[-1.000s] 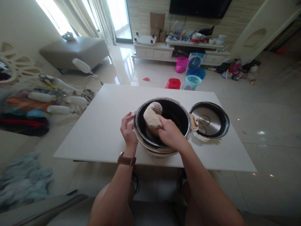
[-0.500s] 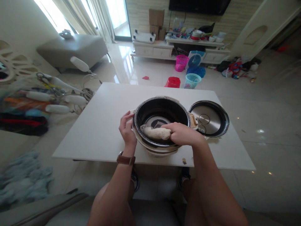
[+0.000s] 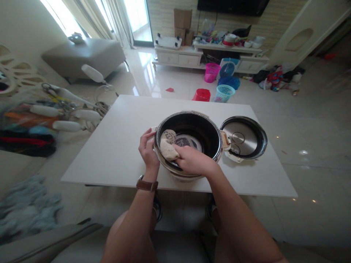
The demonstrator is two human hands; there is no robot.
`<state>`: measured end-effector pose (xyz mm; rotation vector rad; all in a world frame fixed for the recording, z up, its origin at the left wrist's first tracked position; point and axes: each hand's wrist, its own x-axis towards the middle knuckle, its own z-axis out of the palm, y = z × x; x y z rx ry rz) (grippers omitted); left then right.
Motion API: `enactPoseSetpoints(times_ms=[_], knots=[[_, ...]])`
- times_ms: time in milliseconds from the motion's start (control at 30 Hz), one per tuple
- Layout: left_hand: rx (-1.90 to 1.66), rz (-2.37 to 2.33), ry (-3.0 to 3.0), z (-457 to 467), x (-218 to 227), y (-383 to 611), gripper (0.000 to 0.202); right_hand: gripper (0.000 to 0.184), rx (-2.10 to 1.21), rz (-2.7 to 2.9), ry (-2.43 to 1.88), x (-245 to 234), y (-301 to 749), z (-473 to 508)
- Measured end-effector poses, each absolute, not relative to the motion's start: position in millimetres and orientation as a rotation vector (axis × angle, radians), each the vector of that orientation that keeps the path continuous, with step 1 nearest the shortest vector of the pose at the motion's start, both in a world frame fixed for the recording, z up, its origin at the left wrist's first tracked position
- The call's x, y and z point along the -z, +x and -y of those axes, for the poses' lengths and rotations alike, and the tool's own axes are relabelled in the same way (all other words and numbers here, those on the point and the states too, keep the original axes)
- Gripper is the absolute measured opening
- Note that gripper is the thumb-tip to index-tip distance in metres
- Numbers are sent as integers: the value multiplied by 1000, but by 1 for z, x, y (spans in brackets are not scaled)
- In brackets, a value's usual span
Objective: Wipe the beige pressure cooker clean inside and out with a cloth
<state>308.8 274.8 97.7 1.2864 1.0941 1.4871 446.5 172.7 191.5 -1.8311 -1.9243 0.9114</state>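
A rice cooker (image 3: pixel 207 133) with a dark inside and a pale body stands on the white table, its top open towards me. My left hand (image 3: pixel 148 149) is closed against the left side of the cooker, fingers curled at its rim and side. In my right hand (image 3: pixel 194 160) is a cream cloth (image 3: pixel 168 149) with a dark print, bunched up. That hand reaches in over the near rim and presses the cloth to the left part of the inside wall. The hinged lid (image 3: pixel 244 136) lies folded back on the right, its metal underside facing up.
The white table (image 3: pixel 109 146) carries the cooker near its front edge. Beyond it on the floor are a red stool-like thing (image 3: pixel 202 95), a light blue basket (image 3: pixel 224 94) and a pink basket (image 3: pixel 212 72). Lamp arms (image 3: pixel 87 115) stick out close to the table's left edge.
My right hand has moved the cloth leftward from the near inside of the cooker to its left wall. The left hand has stayed at the cooker's side.
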Motion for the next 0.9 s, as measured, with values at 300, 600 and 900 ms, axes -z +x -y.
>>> enactPoseSetpoints(times_ms=[300, 600, 900], knots=[[-1480, -1103, 1302, -274, -97, 308, 27, 26, -1067, 1995, -1832, -195, 464, -172], [-1457, -1114, 1261, -274, -99, 309, 26, 26, -954, 1801, -1967, -202, 484, -165], [-1476, -1114, 1264, -276, -95, 309, 27, 30, -879, 1643, -1529, -201, 445, -171]])
